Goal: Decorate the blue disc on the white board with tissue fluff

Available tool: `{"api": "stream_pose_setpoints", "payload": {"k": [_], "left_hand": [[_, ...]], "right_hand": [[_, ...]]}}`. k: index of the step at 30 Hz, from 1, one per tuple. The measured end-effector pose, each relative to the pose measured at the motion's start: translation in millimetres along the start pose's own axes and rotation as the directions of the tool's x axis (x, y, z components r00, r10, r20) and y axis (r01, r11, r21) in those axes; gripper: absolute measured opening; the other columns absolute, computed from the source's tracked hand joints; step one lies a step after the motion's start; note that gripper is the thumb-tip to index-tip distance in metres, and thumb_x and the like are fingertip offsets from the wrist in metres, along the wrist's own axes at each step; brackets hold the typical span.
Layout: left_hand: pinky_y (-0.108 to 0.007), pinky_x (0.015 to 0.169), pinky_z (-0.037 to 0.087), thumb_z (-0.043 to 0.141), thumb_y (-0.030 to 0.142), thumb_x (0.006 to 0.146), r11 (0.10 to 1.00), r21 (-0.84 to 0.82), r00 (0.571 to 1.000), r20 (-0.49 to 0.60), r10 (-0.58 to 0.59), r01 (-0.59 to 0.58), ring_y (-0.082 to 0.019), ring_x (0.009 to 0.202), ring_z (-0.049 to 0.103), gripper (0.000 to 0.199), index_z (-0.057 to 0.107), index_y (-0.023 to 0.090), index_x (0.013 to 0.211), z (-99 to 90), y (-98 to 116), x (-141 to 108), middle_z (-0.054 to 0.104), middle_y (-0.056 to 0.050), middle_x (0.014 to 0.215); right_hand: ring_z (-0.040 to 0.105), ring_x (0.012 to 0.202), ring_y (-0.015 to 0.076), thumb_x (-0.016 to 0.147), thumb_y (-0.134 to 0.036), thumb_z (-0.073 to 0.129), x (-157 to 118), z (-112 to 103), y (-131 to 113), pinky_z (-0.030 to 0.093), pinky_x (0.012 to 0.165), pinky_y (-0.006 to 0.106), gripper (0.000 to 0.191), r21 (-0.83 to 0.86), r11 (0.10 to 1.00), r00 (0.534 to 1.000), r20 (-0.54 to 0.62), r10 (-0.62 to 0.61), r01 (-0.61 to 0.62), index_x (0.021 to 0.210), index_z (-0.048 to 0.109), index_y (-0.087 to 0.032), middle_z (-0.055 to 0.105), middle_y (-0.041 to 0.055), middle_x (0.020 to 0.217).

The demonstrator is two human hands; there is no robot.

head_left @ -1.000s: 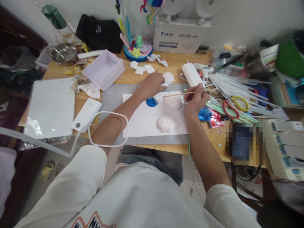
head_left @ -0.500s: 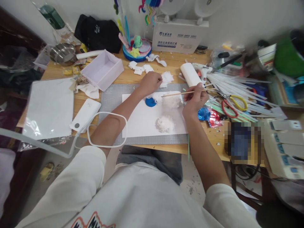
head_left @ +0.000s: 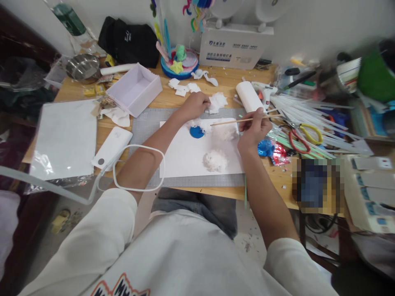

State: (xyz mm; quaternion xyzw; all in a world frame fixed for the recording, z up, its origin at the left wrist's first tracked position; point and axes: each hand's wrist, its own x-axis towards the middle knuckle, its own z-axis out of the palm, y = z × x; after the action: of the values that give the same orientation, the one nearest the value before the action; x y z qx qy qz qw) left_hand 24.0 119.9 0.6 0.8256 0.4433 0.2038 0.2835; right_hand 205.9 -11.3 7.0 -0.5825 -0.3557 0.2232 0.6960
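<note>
My right hand (head_left: 253, 130) pinches a thin wooden stick (head_left: 226, 122), which points left over the white sheet (head_left: 182, 158). The stick's tip is close to a blue disc (head_left: 196, 132) with white fluff (head_left: 195, 123) along its upper edge. My left hand (head_left: 195, 105) is closed, its fingertips beside a small pile of white tissue-like pieces (head_left: 217, 102); what they hold, if anything, I cannot make out. A white fluffy tuft (head_left: 215, 160) lies low on the sheet, and another fluffy patch (head_left: 224, 132) sits under the stick.
A grey cutting mat (head_left: 145, 119) lies under the sheet. Left are a lilac box (head_left: 135, 88) and a white power bank (head_left: 112, 147) with a looping cable. To the right lie scissors (head_left: 298, 140), a glue gun (head_left: 266, 92) and many white sticks (head_left: 311, 113).
My left hand has shifted very slightly towards the tissue-like pieces. My right hand keeps the stick in nearly the same place. The whole view has moved a little.
</note>
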Motion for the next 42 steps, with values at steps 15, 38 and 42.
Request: {"api": "stream_pose_setpoints", "payload": {"k": [15, 38, 42], "left_hand": [[-0.041, 0.096, 0.054, 0.083, 0.025, 0.079, 0.999, 0.028, 0.999, 0.044, 0.024, -0.026, -0.027, 0.094, 0.071, 0.025, 0.084, 0.012, 0.100, -6.5, 11.7, -10.9, 0.079, -0.015, 0.100], [-0.033, 0.087, 0.056, 0.070, 0.016, 0.091, 0.949, -0.315, 0.900, -0.419, -0.119, -0.021, -0.019, 0.088, 0.070, 0.009, 0.074, 0.021, 0.084, -40.8, 14.0, -30.8, 0.078, -0.004, 0.092], [-0.029, 0.081, 0.056, 0.071, 0.017, 0.092, 0.894, -0.449, 0.911, -0.367, -0.186, 0.002, -0.014, 0.077, 0.068, 0.006, 0.074, 0.014, 0.088, -58.7, 3.2, -78.7, 0.076, -0.004, 0.084]], "right_hand": [[0.039, 0.037, 0.0086, 0.096, -0.074, 0.048, 1.2, 0.5, 0.8, 0.027, 0.039, 0.026, 0.064, 0.064, 0.998, 1.000, -0.003, -0.021, 0.021, 0.058, 0.058, -0.023, 0.046, -0.0037, 0.044], [0.049, 0.040, 0.0087, 0.094, -0.072, 0.058, -13.6, 0.1, -11.8, 0.035, 0.040, 0.025, 0.058, 0.155, 0.981, 0.970, 0.193, -0.145, 0.116, 0.068, 0.068, -0.021, 0.055, -0.0035, 0.049], [0.059, 0.049, 0.0093, 0.094, -0.066, 0.063, -36.1, 2.0, -19.5, 0.046, 0.048, 0.024, 0.050, 0.094, 0.987, 0.890, 0.429, -0.156, 0.128, 0.076, 0.074, -0.021, 0.065, -0.0021, 0.056]]}}
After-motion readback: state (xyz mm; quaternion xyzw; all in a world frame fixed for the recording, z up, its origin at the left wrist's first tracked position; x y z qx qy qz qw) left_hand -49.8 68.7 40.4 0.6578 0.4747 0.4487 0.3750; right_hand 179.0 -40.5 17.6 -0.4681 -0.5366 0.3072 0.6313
